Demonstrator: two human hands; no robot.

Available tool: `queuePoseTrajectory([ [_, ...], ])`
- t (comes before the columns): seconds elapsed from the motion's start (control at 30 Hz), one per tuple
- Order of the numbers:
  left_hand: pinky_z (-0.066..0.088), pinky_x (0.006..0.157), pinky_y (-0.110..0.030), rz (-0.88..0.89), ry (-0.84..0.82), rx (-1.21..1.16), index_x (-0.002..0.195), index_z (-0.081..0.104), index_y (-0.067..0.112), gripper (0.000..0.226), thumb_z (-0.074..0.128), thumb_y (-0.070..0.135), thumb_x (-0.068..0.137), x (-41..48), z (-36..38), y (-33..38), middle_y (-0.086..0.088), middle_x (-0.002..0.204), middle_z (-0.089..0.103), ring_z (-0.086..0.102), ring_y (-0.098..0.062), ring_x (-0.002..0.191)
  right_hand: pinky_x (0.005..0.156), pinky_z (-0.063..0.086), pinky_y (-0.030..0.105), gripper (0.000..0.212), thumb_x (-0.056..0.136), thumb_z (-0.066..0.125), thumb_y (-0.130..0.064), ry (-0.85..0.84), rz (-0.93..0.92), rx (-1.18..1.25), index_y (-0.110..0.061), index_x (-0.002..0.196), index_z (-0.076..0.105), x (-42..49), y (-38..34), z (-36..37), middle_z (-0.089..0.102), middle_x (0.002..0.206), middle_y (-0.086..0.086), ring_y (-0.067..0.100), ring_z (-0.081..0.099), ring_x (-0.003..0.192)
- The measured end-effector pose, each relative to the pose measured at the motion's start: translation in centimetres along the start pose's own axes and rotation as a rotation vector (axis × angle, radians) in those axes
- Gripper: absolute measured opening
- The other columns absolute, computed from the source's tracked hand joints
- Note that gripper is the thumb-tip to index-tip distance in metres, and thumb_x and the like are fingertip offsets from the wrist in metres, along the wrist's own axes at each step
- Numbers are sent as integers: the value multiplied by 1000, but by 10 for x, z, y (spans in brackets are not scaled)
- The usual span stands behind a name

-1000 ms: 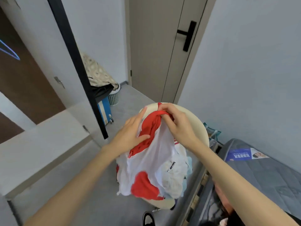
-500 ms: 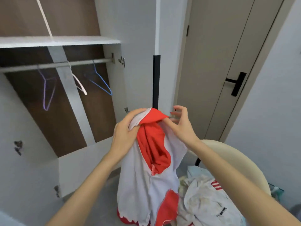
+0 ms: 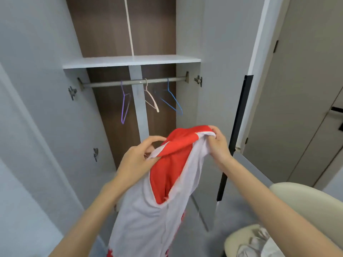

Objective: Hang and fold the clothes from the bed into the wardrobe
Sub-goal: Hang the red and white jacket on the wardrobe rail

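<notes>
I hold a white and red shirt [image 3: 157, 216] up in front of the open wardrobe [image 3: 130, 61]. My left hand [image 3: 138, 160] pinches its top edge on the left and my right hand [image 3: 218, 143] grips the top edge on the right, so the red part stretches between them. The rest of the shirt hangs down below my hands. On the metal rail [image 3: 133, 82] inside the wardrobe hang a purple hanger [image 3: 124, 106], a pink hanger [image 3: 151, 101] and a blue hanger [image 3: 172, 101], all bare.
A cream chair [image 3: 304, 203] stands at the lower right with more pale clothes [image 3: 259, 243] piled on its seat. The wardrobe's right door [image 3: 239, 127] stands open with a black edge strip. A beige room door [image 3: 304, 89] is at the right.
The view has swung from the chair and bed up to the wardrobe. The shirt has been lifted off the chair, and my hands have moved apart along its top edge.
</notes>
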State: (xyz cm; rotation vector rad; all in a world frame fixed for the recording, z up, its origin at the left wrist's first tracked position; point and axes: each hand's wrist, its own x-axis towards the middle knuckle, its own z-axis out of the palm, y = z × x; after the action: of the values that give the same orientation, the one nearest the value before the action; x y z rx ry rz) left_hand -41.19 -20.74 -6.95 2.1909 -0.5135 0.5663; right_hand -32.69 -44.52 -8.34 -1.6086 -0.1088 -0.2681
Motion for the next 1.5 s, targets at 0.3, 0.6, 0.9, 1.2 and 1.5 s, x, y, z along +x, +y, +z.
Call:
queuePoseTrajectory([
  [0.3,50,90,-36,-297,178,-320,115,40,45,41,66,46,83,-19,-5,-31,12,108,61,59,-7,101,72,51,19,29,78,43,-21,-405,-219,37,-32,98,60,-2,-75,61,65,98,-8,7,63,91],
  [0.6,51,81,-12,-389,-240,-436,139,28,50,97,85,50,61,-3,48,-59,24,119,60,60,7,105,64,51,22,43,93,38,3,-433,-246,14,-32,91,63,10,-75,46,68,87,-9,8,65,81],
  [0.9,36,49,-26,-458,-165,134,57,50,18,38,57,28,93,7,67,-89,3,57,57,54,-13,54,77,46,34,31,83,46,2,-171,-511,-686,-18,100,62,8,-56,-16,59,92,2,19,57,87],
  [1.2,44,63,-33,-476,-90,403,96,52,21,15,46,8,92,7,78,-101,-1,78,60,59,-29,73,82,48,39,37,89,38,-3,-157,-35,-1007,-18,116,58,-9,-25,-54,64,101,0,28,59,98],
  [1.5,50,74,-42,-346,-233,526,113,59,15,33,39,1,91,-1,105,-75,-15,95,57,61,-39,85,72,56,25,38,87,41,6,155,302,18,-15,102,69,-58,-24,-102,70,102,8,20,67,88],
])
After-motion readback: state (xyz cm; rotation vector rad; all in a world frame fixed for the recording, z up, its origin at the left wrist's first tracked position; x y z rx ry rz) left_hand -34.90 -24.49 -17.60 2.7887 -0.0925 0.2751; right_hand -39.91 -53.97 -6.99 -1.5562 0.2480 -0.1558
